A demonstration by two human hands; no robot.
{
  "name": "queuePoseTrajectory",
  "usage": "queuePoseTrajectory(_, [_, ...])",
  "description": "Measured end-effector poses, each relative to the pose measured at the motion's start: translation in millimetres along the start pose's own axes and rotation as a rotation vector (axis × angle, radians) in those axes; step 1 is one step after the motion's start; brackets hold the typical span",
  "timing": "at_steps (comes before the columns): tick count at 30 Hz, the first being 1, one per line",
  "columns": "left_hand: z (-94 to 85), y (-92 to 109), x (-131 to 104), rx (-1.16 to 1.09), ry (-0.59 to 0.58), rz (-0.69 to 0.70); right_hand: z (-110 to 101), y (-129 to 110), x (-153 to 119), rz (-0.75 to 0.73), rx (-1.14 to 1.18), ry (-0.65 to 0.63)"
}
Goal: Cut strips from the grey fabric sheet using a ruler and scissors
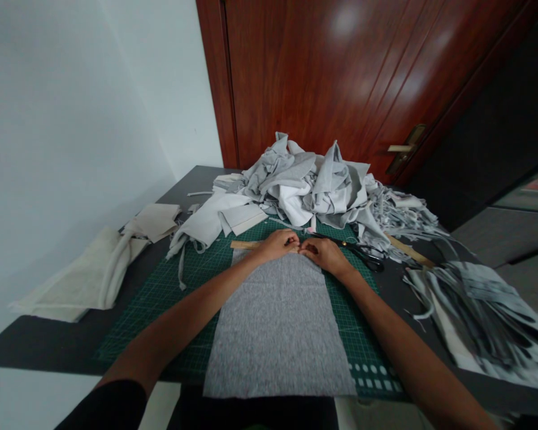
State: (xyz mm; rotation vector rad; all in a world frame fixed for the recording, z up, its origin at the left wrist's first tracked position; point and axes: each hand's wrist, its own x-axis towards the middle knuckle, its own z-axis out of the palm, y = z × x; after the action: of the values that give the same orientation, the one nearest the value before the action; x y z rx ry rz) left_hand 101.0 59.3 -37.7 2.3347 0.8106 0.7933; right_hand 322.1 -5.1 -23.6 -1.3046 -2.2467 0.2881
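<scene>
A piece of grey heathered fabric (278,322) lies flat on the green cutting mat (179,322), its near edge hanging over the table's front. At its far edge, my left hand (280,243) and my right hand (326,254) are close together, fingers pinched on the fabric. The fingertips are small in view, so the exact hold is hard to make out. A wooden ruler (243,245) runs along the far edge and passes behind my left hand. Just beyond my right hand lies a pair of black-handled scissors (370,258).
Crumpled grey and white fabric (296,179) is heaped at the back, with thin scraps (399,209) to its right. Folded grey pieces (497,322) are stacked at the right. Cream fabric (80,275) lies at the left. A wooden door (323,77) stands behind the table.
</scene>
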Motion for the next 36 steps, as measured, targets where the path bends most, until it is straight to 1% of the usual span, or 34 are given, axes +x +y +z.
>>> queuePoseTrajectory(4, [-2.4, -2, -1, -0.030, 0.017, 0.028, 3, 2, 0, 0.022, 0.060, -0.004])
queuePoseTrajectory(9, [-1.5, -3, 0, 0.037, 0.047, 0.082, 4, 5, 0, 0.014, 0.112, -0.008])
queuePoseTrajectory(13, [0.8, -2, 0, 0.071, 0.061, 0.067, 6, 9, 1, -0.002, 0.153, -0.007])
queuePoseTrajectory(18, [-0.3, -2, 1, 0.011, 0.000, 0.018, 5, 15, 2, -0.042, 0.202, -0.015])
queuePoseTrajectory(21, [-3.4, -3, 5, 0.008, -0.046, 0.021, 3, 17, 3, -0.067, 0.212, -0.016])
queuePoseTrajectory(24, [-7.8, -2, 12, 0.037, -0.130, 0.052, 2, 18, 6, -0.063, 0.229, -0.021])
queuePoseTrajectory(26, [-11.5, -1, 18, 0.053, -0.197, 0.098, 1, 17, 8, -0.060, 0.241, -0.029])
queuePoseTrajectory(30, [-18.4, 5, 26, 0.029, -0.305, 0.174, -3, 15, 8, -0.059, 0.248, -0.050])
queuePoseTrajectory(33, [-19.6, 4, 29, 0.002, -0.319, 0.184, -5, 14, 7, -0.065, 0.259, -0.074])
queuePoseTrajectory(36, [-15.3, -5, 33, -0.001, -0.295, 0.180, -5, 17, 6, -0.076, 0.283, -0.093])
